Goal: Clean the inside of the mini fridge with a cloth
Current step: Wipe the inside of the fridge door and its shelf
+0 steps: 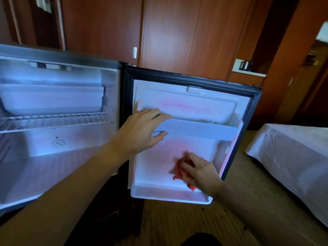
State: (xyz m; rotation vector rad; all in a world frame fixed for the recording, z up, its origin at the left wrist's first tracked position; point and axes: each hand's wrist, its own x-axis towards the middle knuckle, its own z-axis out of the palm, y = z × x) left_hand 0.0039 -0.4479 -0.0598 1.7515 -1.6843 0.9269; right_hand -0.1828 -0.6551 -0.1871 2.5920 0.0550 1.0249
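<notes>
The mini fridge [58,157] stands open on the left, its white cavity bare apart from a wire shelf [53,119]. Its door [191,103] is swung wide to the right, white inner lining facing me. My left hand [142,130] grips the left end of the door's upper shelf rail [200,129], fingers over the top and thumb under. My right hand [200,173] presses a crumpled red cloth [181,167] against the lower door panel, just above the bottom door tray [168,194]. The cloth is partly hidden under my fingers.
Wooden wardrobe panels [177,32] rise behind the fridge. A bed with white sheet [292,157] stands at the right. A kettle [245,65] sits in a niche at the back right. Striped carpet [177,224] covers the floor below the door.
</notes>
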